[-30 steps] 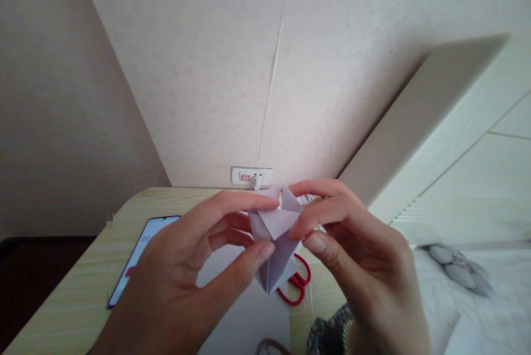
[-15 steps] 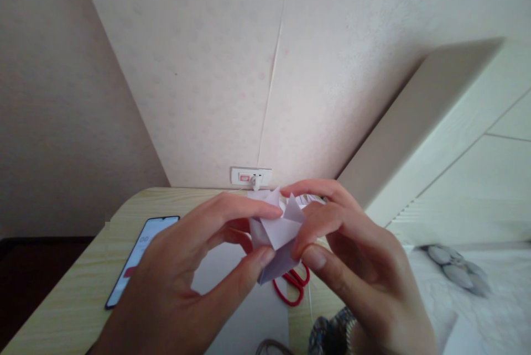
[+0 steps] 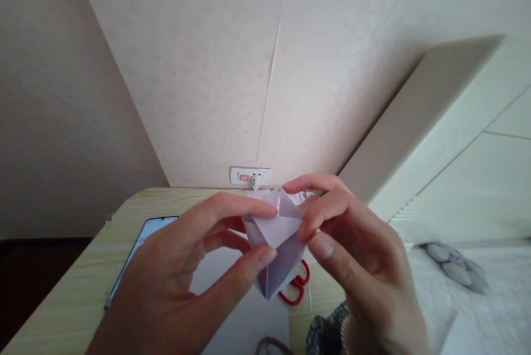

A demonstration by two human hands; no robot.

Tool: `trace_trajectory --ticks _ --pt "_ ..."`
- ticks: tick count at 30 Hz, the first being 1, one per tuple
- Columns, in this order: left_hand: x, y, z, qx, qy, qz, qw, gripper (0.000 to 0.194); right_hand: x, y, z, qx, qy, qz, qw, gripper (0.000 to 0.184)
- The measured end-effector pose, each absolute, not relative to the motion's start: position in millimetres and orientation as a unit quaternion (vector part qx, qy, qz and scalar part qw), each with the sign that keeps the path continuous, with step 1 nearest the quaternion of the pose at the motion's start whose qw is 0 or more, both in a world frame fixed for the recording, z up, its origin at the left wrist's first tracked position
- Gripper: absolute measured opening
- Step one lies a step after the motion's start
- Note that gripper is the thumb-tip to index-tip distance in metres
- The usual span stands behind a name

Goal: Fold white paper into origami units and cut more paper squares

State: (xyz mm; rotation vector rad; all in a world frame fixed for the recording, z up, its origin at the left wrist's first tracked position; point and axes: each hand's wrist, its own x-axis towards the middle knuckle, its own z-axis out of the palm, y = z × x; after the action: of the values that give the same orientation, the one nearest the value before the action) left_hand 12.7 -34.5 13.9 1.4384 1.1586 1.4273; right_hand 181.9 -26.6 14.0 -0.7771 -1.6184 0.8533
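Observation:
A folded piece of pale lilac-white paper [image 3: 282,258] is held up above the desk between both hands, its pointed bottom corner hanging down. My left hand [image 3: 199,266] pinches its left side, index finger across the top flap and thumb on the front. On the right edge, the fingertips of my right hand [image 3: 352,239] close on the paper, thumb in front and index finger behind. Red-handled scissors [image 3: 299,288] lie just behind the paper, partly covered by it. Beneath the hands rests a flat white sheet [image 3: 236,322].
A smartphone [image 3: 139,247] lies at the left of the wooden desk [image 3: 53,311]. A wall socket [image 3: 249,176] with a plug sits behind. A dark looped cord [image 3: 274,345] is at the front edge. Grey flower-shaped thing [image 3: 456,266] rests on white bedding at the right.
The paper has turned so its lower point hangs further down and more of its front face shows. My right fingers have shifted up slightly along its right edge.

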Motion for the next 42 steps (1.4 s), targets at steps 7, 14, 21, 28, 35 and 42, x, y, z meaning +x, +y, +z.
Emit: trace_trajectory --ticks 7,14,21,28,35,42 --pt "11.0 -35.5 12.9 0.587 0.460 0.548 0.379 0.030 188.1 -23.9 15.2 -0.328 -0.703 0.351 0.524 0.013" --pt "10.8 -33.1 12.6 0.598 0.456 0.545 0.371 0.028 187.9 -28.3 13.8 -0.356 -0.713 0.307 0.520 0.012" --pt "13.3 -33.4 12.1 0.587 0.456 0.555 0.374 0.028 182.0 -29.9 13.1 -0.366 -0.700 0.293 0.539 0.010" --pt "11.6 -34.1 9.7 0.606 0.459 0.542 0.358 0.028 178.1 -29.5 13.6 -0.341 -0.692 0.319 0.550 0.022" --pt "11.7 -33.8 7.0 0.617 0.450 0.547 0.344 0.028 177.2 -28.1 14.5 -0.349 -0.696 0.311 0.546 0.023" --pt "11.9 -32.6 7.0 0.626 0.437 0.556 0.329 0.026 177.8 -28.7 16.4 -0.356 -0.700 0.300 0.542 0.021"
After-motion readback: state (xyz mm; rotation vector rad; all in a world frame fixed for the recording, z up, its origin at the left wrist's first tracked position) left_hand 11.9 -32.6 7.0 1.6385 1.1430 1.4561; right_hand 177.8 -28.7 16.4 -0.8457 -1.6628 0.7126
